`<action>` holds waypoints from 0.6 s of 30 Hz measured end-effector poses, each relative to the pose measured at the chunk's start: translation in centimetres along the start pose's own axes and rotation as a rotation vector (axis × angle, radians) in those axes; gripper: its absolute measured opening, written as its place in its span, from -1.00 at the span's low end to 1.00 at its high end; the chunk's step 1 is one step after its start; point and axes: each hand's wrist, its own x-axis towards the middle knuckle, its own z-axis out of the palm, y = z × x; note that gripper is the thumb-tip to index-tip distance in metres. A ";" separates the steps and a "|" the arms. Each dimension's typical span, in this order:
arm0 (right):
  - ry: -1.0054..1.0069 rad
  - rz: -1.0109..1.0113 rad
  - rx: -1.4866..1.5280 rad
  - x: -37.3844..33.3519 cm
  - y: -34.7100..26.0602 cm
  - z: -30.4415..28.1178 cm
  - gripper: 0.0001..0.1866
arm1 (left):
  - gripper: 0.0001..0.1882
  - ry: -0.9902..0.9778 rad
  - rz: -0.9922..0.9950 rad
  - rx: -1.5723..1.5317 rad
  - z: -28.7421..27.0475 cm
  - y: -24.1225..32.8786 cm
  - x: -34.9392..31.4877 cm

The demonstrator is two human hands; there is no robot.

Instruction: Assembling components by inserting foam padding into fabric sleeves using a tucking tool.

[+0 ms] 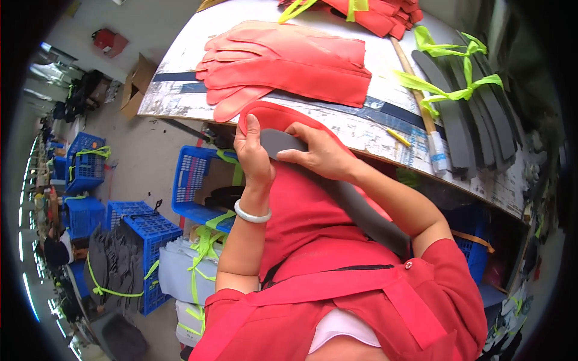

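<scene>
In front of my body, my left hand is closed on a coral-red fabric sleeve with a rounded end, thumb pointing up along its edge. A long dark grey padding strip runs from the sleeve's rounded end down toward my right elbow. My right hand pinches the strip close to its rounded tip, thumb and index finger on its near face. Part of the sleeve lies behind the right hand and forearm, so how far the strip sits inside it cannot be told.
A pile of coral sleeves lies on the worn white table. Grey strips tied with yellow-green bands rest at the right, beside a wooden stick and a yellow pen. Blue crates stand below left.
</scene>
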 end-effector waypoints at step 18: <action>0.242 -0.049 0.091 -0.4 -2.6 2.6 -0.72 | -0.40 -0.191 -0.024 -0.030 -0.9 2.9 -5.1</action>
